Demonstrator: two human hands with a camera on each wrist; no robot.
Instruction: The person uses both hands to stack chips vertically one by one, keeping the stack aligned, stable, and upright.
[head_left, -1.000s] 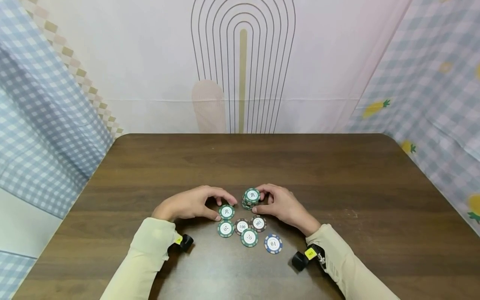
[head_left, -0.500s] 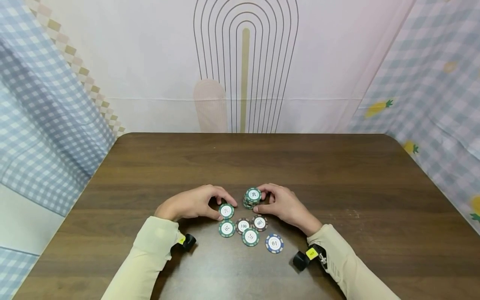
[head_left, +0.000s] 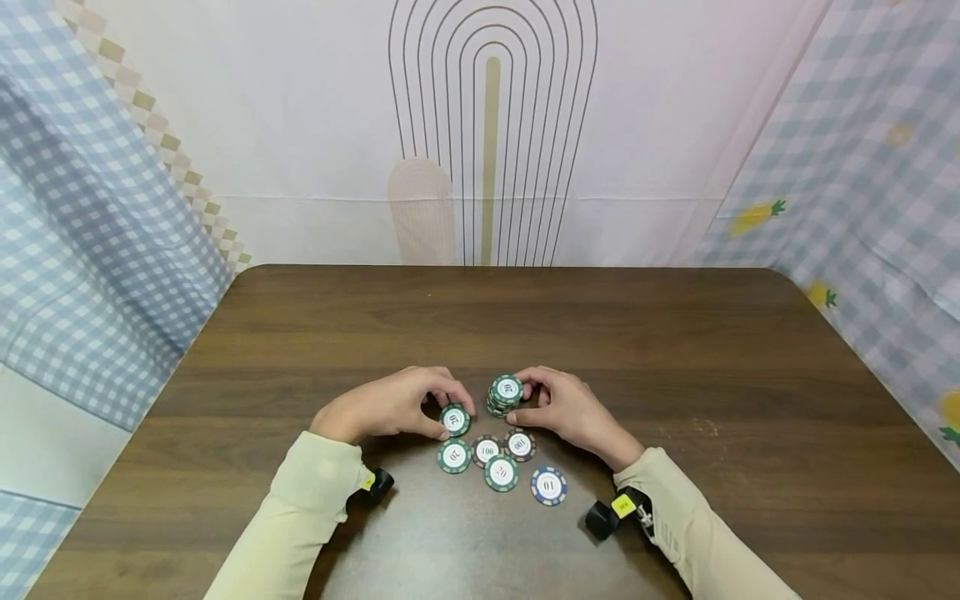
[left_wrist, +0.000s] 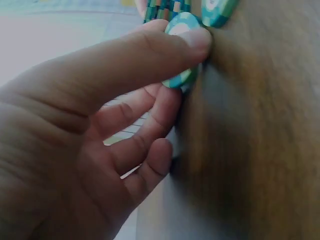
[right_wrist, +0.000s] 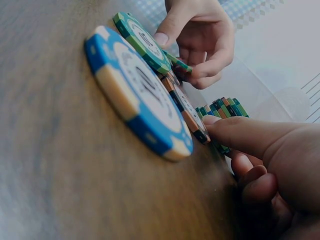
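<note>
- A round green-and-white poker chip [head_left: 455,420] marked 20 is at the left of the group, in the left hand [head_left: 403,406]. The thumb and fingers are clamped on it in a pinch. Whether its rim touches the table, I cannot tell.
- An upright stack of round green-edged chips [head_left: 504,397], topped by a chip marked 20, stands to the right of the held chip, a gap between them.
- The right hand [head_left: 566,411] grips the stack from its right side, with the thumb at the near side and the fingers at the far side.
- Near the hands lie 5 loose chips: 1 green-and-white chip [head_left: 454,456] marked 20, just nearer the person than the held chip; 2 dark brown-and-white chips marked 100, a left one [head_left: 485,451] and a right one [head_left: 520,445], side by side; another green chip [head_left: 501,473] marked 20, partly covering the left brown one in the head view; and a blue-and-white chip [head_left: 549,486] marked 10, apart at the right.
- Below them is a dark brown wood-grain table [head_left: 450,550].
- Both arms wear pale yellow-green sleeves [head_left: 277,525].
- Beyond the table hangs a white cloth [head_left: 300,125] printed with thin dark arches.
</note>
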